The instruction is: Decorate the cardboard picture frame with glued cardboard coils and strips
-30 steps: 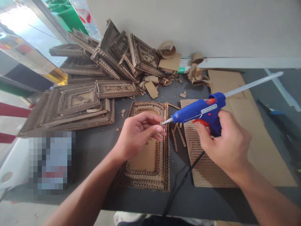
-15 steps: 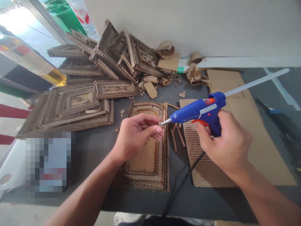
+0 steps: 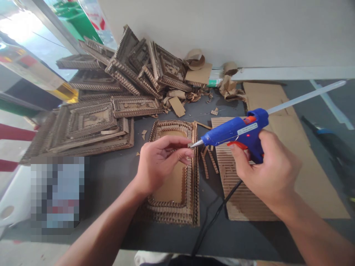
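Note:
A blue glue gun (image 3: 235,131) with a clear glue stick in its back is held in my right hand (image 3: 273,166), its red light lit. Its metal nozzle points left and meets the fingertips of my left hand (image 3: 163,159). Those fingers are pinched together on something too small to make out. Under my left hand lies a rectangular cardboard frame (image 3: 190,210) with ridged, layered borders and a flat tan middle, partly hidden by the hand.
Several cardboard frames (image 3: 91,118) are piled at the back left. Paper scraps (image 3: 230,88) lie by the wall. Thin strips (image 3: 204,166) and a corrugated sheet (image 3: 249,199) are right of the frame. A black cable (image 3: 210,223) runs to the front edge.
The glue gun and my right hand have shifted very slightly right. My left hand has barely moved.

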The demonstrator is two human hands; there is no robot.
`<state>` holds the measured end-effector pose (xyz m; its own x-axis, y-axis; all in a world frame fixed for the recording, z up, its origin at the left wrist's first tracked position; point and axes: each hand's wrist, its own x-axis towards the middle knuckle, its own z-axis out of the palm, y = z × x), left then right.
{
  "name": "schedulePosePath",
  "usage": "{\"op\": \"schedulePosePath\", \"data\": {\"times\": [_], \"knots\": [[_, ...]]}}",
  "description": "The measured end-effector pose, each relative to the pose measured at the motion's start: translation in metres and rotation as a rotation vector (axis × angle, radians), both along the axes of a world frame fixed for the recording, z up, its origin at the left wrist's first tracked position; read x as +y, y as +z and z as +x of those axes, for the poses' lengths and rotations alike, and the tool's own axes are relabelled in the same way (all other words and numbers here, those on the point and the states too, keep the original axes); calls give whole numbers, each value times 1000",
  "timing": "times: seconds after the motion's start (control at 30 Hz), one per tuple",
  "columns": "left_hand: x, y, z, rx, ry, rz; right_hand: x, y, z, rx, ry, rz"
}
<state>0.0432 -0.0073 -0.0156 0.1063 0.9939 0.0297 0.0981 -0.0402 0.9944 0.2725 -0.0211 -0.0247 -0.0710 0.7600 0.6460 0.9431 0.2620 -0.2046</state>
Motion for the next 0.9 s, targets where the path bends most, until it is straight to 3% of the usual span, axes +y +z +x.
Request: {"op": "schedulePosePath", "data": {"times": [0.27,0.67,0.9], "knots": [[-1,0,1,65,29,77,0,0,1,18,-15,6],[4,7,2,-154,39,-45,1,1,1,29,-43,6],[5,5,0,-229,-18,-105,1,2,-1,45,-51,9]]}}
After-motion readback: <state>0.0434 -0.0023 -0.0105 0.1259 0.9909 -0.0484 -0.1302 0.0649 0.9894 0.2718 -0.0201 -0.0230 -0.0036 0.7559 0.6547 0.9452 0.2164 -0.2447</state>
